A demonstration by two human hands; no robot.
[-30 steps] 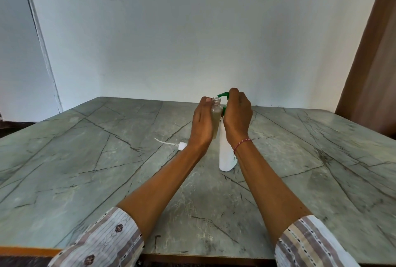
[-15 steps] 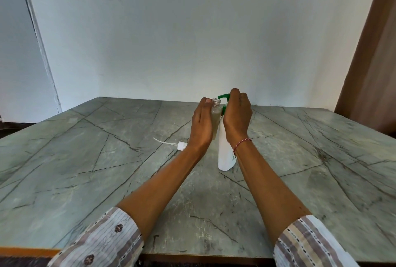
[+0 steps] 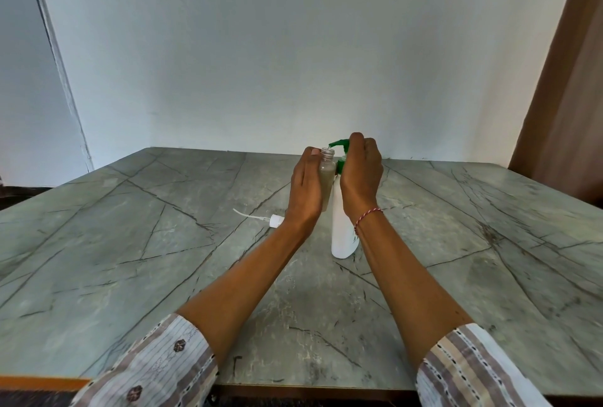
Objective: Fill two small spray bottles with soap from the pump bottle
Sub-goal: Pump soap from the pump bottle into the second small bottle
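Since a second ago the green pump head [image 3: 339,144] has risen under the right hand [image 3: 360,174] clasping it, ready for another stroke, while the left hand [image 3: 306,187] grips the part-filled spray bottle [image 3: 327,174] at the pump bottle's [image 3: 342,233] nine o'clock.

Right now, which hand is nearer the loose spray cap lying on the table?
Left. The left hand, holding the small spray bottle, has its wrist just right of the spray cap; the right hand sits farther right on the green pump head.

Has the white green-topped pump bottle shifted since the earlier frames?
No. The white green-topped pump bottle stands beside the same crack in the grey stone table.
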